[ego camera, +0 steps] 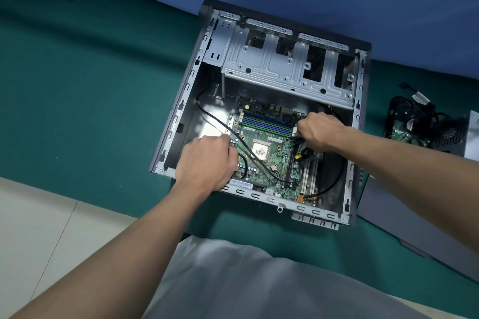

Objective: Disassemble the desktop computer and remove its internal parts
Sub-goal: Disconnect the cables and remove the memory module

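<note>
My left hand (207,160) is gripping the left edge of the flat green motherboard (261,136); my right hand (321,132) is curling at its right edge, grip unclear.

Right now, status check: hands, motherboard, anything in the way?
Left hand curled at motherboard left edge, right hand curled at its right edge; grips hidden. Motherboard in case. Black cable draped across board.

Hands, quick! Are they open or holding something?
Left hand: fingers curled at the left edge of the motherboard; grip hidden, cannot tell.
Right hand: fingers curled at its right edge among cables; cannot tell what it holds.
</note>
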